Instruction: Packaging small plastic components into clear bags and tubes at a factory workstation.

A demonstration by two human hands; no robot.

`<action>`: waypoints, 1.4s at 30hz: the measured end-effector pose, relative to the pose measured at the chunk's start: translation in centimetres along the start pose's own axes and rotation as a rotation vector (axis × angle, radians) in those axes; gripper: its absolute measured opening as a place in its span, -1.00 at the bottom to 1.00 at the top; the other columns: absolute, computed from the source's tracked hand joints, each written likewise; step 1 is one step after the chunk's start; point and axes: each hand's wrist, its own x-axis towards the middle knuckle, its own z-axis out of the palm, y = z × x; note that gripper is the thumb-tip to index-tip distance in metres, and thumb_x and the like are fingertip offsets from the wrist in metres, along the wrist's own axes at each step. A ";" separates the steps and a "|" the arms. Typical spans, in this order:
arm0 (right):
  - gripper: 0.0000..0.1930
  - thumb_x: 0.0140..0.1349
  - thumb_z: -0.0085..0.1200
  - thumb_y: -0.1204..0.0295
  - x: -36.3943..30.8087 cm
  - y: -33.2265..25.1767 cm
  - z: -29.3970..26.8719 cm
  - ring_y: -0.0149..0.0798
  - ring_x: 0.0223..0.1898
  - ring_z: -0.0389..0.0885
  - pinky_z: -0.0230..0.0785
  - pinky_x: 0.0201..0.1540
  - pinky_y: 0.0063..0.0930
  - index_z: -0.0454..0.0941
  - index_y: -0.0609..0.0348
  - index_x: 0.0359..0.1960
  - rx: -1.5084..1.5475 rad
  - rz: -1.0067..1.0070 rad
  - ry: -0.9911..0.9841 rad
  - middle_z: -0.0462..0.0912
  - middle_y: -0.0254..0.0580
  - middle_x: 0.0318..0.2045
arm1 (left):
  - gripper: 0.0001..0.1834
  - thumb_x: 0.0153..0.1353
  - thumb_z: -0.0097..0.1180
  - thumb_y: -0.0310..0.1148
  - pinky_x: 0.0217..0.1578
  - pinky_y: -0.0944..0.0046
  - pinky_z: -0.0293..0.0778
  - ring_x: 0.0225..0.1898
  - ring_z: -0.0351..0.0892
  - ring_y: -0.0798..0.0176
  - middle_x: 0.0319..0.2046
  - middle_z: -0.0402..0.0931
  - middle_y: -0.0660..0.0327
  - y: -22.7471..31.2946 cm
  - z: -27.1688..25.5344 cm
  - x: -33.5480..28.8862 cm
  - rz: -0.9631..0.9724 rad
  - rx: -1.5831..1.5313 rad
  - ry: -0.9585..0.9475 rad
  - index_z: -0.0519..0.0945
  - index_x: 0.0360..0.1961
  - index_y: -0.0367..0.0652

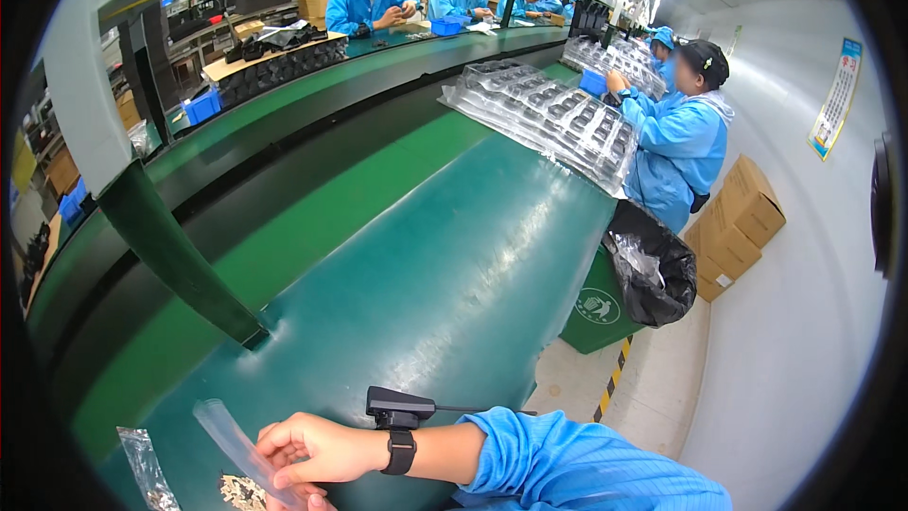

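Note:
At the lower left, my right hand [326, 449] reaches in from the right and pinches a narrow, clear plastic sleeve [225, 429] between thumb and fingers. The sleeve slants up to the left. Of my left hand [310, 500] only some fingers show at the bottom edge, closed around the sleeve's lower end; the rest is cut off. Below the sleeve lies a heap of small cream-coloured pieces [243, 492]. Left of it is a clear plastic bag [147, 469] with small dark bits at its bottom. A black device on a strap [401, 449] sits on my right wrist.
A green-topped workbench [445, 255] runs away from me, with a green-wrapped post [175, 251] at its left. Clear trays of black parts [558, 118] lie at its far end. On the right stand a lined green bin [596, 308], cartons [733, 227] and a co-worker [681, 147].

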 end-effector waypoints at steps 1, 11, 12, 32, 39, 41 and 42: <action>-0.67 0.10 0.16 0.55 0.0 -0.2 0.0 -0.43 -0.18 0.53 0.37 -0.02 -0.53 0.48 0.38 -0.08 0.014 -0.023 -0.017 0.46 -0.25 -0.14 | -0.75 0.22 0.09 -0.48 -0.46 0.47 0.39 -0.49 0.45 0.44 -0.40 0.51 0.20 -0.1 -0.2 -0.1 0.000 -0.015 -0.023 0.42 -0.10 -0.34; -0.66 0.12 0.15 0.53 -0.1 0.1 0.0 -0.46 -0.17 0.50 0.35 -0.02 -0.56 0.45 0.37 -0.06 -0.039 -0.042 -0.044 0.47 -0.30 -0.16 | -0.77 0.27 -0.01 -0.51 -0.46 0.41 0.53 -0.40 0.58 0.27 -0.32 0.54 0.08 0.0 -0.3 0.1 -0.131 -0.167 -0.128 0.39 -0.06 -0.35; -0.64 0.13 0.16 0.52 0.0 0.4 -0.1 -0.46 -0.16 0.49 0.34 -0.01 -0.55 0.43 0.36 -0.03 -0.004 -0.047 -0.054 0.47 -0.30 -0.16 | -0.77 0.27 -0.01 -0.51 -0.46 0.41 0.53 -0.40 0.58 0.27 -0.32 0.54 0.08 -0.1 -0.3 0.1 -0.128 -0.166 -0.126 0.39 -0.06 -0.35; -0.12 0.13 0.21 0.19 -0.1 -0.8 0.2 -0.15 0.18 0.38 0.22 0.21 -0.26 -0.08 0.15 0.36 0.245 -0.058 -0.126 0.30 0.01 0.22 | -0.75 0.28 -0.04 -0.52 -0.51 0.43 0.50 -0.56 0.54 0.35 -0.46 0.54 0.12 -0.6 0.0 -0.2 -0.209 -0.048 -0.141 0.34 -0.04 -0.38; -0.20 0.20 0.14 0.26 -0.2 -0.6 0.0 -0.20 0.15 0.41 0.43 -0.06 -0.46 -0.12 0.09 0.36 0.314 -0.079 -0.155 0.27 0.00 0.21 | -0.76 0.28 -0.05 -0.54 -0.50 0.43 0.50 -0.55 0.53 0.36 -0.46 0.53 0.13 -0.6 0.1 0.0 -0.229 -0.051 -0.130 0.35 -0.05 -0.38; -0.19 0.21 0.13 0.25 -0.2 -0.6 0.0 -0.20 0.15 0.40 0.46 -0.12 -0.47 -0.13 0.09 0.36 0.298 -0.102 -0.165 0.25 0.00 0.22 | -0.76 0.28 -0.05 -0.54 -0.50 0.43 0.50 -0.55 0.53 0.35 -0.46 0.53 0.13 -0.4 0.1 0.0 -0.231 -0.046 -0.135 0.35 -0.05 -0.38; -0.14 0.19 0.14 0.21 -0.2 -0.6 0.1 -0.15 0.19 0.34 0.35 0.04 -0.31 -0.18 0.09 0.37 0.304 -0.105 -0.176 0.20 0.02 0.26 | -0.77 0.28 -0.05 -0.54 -0.49 0.43 0.50 -0.54 0.53 0.35 -0.46 0.53 0.13 -0.4 0.1 0.1 -0.234 -0.040 -0.139 0.35 -0.06 -0.37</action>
